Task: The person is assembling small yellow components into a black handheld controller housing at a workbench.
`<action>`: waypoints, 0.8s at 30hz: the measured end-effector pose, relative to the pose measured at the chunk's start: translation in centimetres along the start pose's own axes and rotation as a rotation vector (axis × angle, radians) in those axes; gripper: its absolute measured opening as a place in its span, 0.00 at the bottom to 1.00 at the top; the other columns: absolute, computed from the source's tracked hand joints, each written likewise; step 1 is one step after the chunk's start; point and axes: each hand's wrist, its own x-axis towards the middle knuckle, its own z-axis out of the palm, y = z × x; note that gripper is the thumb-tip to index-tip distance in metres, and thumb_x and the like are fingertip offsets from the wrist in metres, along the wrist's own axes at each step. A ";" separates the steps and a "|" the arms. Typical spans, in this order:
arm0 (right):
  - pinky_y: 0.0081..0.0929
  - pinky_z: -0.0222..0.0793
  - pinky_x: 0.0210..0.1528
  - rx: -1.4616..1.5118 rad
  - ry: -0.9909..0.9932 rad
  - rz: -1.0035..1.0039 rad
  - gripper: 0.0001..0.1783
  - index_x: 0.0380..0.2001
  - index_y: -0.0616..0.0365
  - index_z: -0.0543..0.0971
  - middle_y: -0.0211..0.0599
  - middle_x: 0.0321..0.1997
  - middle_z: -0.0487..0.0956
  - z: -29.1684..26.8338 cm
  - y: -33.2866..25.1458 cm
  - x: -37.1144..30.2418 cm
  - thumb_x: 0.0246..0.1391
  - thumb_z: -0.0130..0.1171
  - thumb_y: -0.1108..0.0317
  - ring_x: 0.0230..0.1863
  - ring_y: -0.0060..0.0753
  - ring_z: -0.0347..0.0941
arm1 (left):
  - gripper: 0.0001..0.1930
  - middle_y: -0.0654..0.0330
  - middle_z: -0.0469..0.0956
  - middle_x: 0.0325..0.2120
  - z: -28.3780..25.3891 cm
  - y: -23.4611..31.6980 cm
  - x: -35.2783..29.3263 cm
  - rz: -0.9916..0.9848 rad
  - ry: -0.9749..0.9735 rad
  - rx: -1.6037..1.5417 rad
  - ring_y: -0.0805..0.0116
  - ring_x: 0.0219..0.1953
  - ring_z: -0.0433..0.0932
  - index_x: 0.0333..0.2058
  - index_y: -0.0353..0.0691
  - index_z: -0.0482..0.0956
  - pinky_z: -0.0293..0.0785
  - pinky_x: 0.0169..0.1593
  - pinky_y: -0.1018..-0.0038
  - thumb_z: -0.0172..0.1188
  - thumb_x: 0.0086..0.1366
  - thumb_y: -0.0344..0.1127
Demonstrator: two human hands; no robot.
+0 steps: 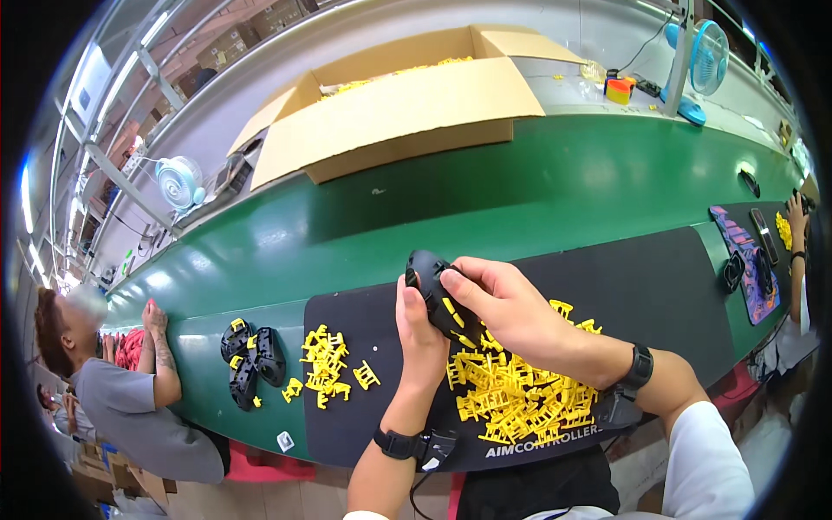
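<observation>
Over the dark mat [624,269], a rounded black plastic shell [440,303] with yellow pieces along its lower side is held up between both hands. My left hand [422,338] is closed round its left side. From the right, my right hand [511,299] also grips it, thumb pressed on top and the other fingers mostly hidden. Beneath my right hand lies a heap of small yellow plastic clips [520,399], shaped like little frames. A smaller heap of yellow clips [324,360] is left of my left forearm.
Several black shells with yellow pieces [251,357] lie on the green table [260,260] at left. A large cardboard box [407,108] holding yellow parts stands at the back. Fans [179,184] are behind. A co-worker [143,390] sits at left; another person's hand [796,225] shows far right.
</observation>
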 end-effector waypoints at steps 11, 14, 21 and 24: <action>0.19 0.71 0.40 -0.010 -0.139 0.073 0.15 0.43 0.60 0.77 0.27 0.36 0.79 -1.7 0.0 1.4 0.71 0.53 0.58 0.37 0.14 0.73 | 0.26 0.60 0.76 0.51 -1.4 0.2 0.3 -0.098 -0.065 -0.081 0.68 0.55 0.75 0.58 0.39 0.68 0.72 0.59 0.68 0.40 0.76 0.54; 0.18 0.72 0.44 0.039 -0.112 0.124 0.14 0.46 0.58 0.77 0.23 0.39 0.79 -3.5 0.9 2.7 0.72 0.51 0.59 0.41 0.13 0.74 | 0.31 0.54 0.70 0.55 -1.6 0.4 1.0 -0.039 -0.122 -0.027 0.65 0.57 0.73 0.65 0.36 0.58 0.71 0.60 0.70 0.47 0.74 0.54; 0.24 0.77 0.48 0.271 -0.061 0.166 0.12 0.46 0.56 0.77 0.29 0.42 0.82 -5.8 1.6 4.0 0.71 0.52 0.59 0.42 0.21 0.80 | 0.35 0.52 0.71 0.57 -2.7 0.6 1.5 -0.043 -0.127 0.291 0.66 0.57 0.73 0.67 0.30 0.60 0.73 0.60 0.69 0.65 0.65 0.30; 0.28 0.76 0.53 0.221 -0.087 0.144 0.17 0.54 0.59 0.75 0.34 0.48 0.81 -6.3 1.3 4.2 0.71 0.52 0.59 0.47 0.26 0.80 | 0.32 0.53 0.74 0.54 -2.8 0.6 2.3 -0.009 -0.087 0.335 0.67 0.53 0.77 0.64 0.27 0.65 0.76 0.57 0.71 0.66 0.64 0.28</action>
